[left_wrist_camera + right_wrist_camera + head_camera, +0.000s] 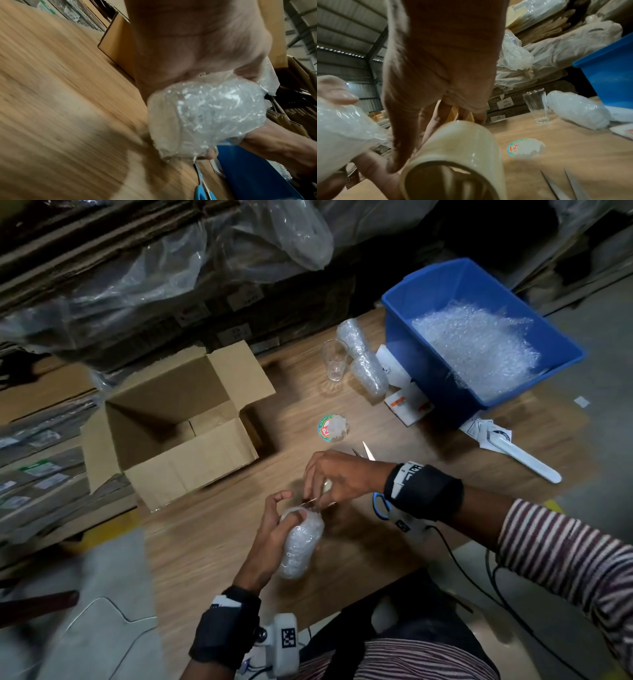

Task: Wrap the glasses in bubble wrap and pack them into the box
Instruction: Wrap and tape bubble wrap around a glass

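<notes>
Meanwhile our left hand (274,529) gripped the bubble-wrapped glass (301,542), right hand (339,477) clutched the tape roll (453,155); beyond them one bare glass (334,359) stood unwrapped, cardboard box (164,419) unfilled.

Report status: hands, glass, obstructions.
Left hand grips wrapped glass. Right hand holds tape roll at its top. Box open, path clear.

Three bubble-wrapped glasses (300,542), one bare glass (335,359), one open cardboard box (178,419), one blue bin (479,337), one tape roll (453,155), one pair of scissors (368,451), two hands (342,477).
</notes>
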Tool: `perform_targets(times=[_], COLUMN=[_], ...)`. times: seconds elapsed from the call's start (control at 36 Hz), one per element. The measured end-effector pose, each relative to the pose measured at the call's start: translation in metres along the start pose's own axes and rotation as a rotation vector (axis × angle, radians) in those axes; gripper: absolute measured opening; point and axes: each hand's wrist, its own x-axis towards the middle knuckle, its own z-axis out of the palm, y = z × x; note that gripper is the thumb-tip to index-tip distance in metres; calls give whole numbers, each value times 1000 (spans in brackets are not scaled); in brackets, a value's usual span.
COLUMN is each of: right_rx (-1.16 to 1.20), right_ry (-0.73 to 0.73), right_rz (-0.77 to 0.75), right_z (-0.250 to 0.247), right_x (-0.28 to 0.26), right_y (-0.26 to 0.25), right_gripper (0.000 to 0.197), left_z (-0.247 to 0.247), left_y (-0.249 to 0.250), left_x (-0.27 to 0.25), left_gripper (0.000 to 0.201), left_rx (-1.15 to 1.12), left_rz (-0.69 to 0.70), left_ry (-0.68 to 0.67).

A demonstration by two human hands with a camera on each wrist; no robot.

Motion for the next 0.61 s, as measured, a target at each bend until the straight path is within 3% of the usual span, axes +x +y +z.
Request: perform_targets(times=[0.06,0.14,0.19,0.25,0.31,0.36,0.42,0.44,0.56,0.61], right_rx=[-57,-154,-102,-21,25,73,56,13,-108,-135], right_ry=[-19,-87,-44,69,241,460,611,617,430,470], right_rz=[30,148,178,188,227,281,458,573,858,884], right_z=[-3,-4,0,3,3,2,8,14,48,62], right_x=[2,-6,-19,-34,-50,-70,-94,-107,-137,-138], right_y=[3,13,17,21,23,28,36,43,53,49], right_gripper=[24,70,102,117,103,71,30,16,31,36], left_z=[3,8,10,11,12,12,12,12,15,16], left_y=[2,8,9,7,2,-2,-4,-4,-4,-5], left_x=[-2,-4,-5,-4,-2,-1,-1,-2,-4,-5], left_gripper=[53,61,72,74,73,71,71,70,54,50], left_rx=[-53,-187,-254,-273,-268,-246,-228,-225,-217,-211], left_rz=[2,-30,-47,-59,-74,-77,-75,-73,-50,-42], left_ry=[14,28,24,15,17,12,7,5,11,11])
